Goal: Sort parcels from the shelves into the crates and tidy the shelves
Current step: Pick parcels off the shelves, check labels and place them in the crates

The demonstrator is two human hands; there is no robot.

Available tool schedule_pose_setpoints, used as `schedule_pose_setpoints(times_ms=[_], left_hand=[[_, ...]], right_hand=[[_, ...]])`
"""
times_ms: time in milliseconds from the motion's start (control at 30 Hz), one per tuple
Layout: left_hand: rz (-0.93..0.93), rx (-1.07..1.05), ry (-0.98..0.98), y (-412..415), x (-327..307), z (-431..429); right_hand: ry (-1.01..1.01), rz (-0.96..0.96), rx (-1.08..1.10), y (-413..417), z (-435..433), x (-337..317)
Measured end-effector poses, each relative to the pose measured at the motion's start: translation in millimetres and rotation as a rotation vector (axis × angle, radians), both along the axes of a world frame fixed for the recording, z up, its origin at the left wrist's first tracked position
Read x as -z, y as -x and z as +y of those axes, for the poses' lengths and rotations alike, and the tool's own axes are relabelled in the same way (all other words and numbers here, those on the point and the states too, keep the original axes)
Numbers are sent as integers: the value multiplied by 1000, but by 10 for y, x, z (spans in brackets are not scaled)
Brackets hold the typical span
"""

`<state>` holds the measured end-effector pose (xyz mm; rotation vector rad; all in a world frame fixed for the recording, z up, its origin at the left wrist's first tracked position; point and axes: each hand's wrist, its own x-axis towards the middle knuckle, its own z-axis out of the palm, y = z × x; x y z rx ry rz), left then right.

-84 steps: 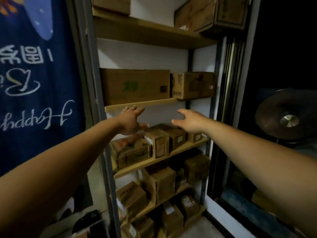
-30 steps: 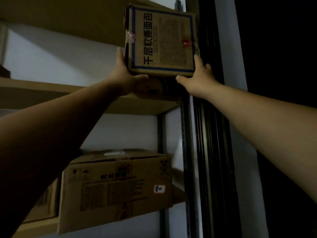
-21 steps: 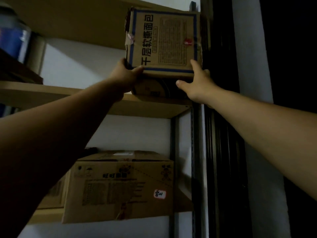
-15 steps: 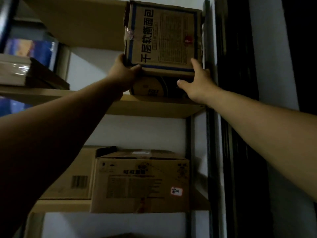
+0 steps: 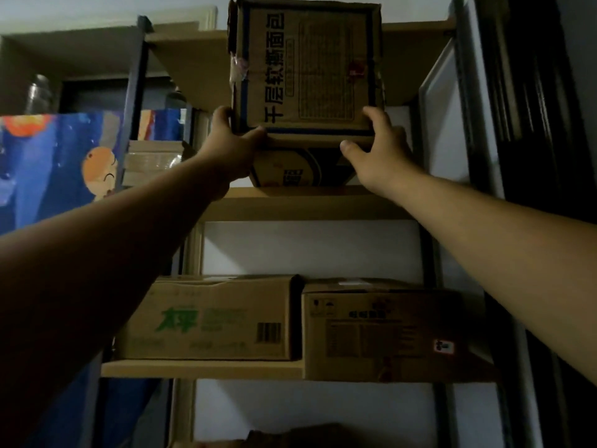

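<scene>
I have both hands up on the blue-bordered box (image 5: 307,69) at the top centre of the frame. My left hand (image 5: 231,147) grips its lower left corner, thumb hooked along the bottom front edge. My right hand (image 5: 378,150) curls round the lower right corner, thumb under the edge. The box sits on a second box (image 5: 300,169), which rests on the upper shelf (image 5: 307,203). Both are closed, so I cannot see their contents. On the lower shelf (image 5: 200,368) two more closed boxes stand side by side, touching: a green-printed box (image 5: 210,318) at centre left and a sticker-marked box (image 5: 381,331) at right, its front covering the shelf's edge. That makes four boxes I can count. A blue printed cloth (image 5: 58,163) hangs at the left.
</scene>
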<state>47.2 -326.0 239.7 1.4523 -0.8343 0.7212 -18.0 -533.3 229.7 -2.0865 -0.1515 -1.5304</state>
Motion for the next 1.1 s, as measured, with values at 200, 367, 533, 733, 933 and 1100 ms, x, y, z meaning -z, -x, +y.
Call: schedule_pose_setpoints(times_ms=[200,367,533,733,933,1100], left_hand=[[17,-10,-9,-142,129,340],[23,3,-44,-64,166,437],[73,-67,12,-28,220,476],[29,-36,116,64,345,568],[-58,-36,92,123,392,600],[-45,-35,-40,122,524,680]], right_hand=[[-98,16,74,-12,397,109],[-149,82,110,130,493,127],[-153,29,62,224,528,122],[-146,40,-2,242,547,203],[-176,140,-98,254,556,320],[-279,-19,-202,298,565,384]])
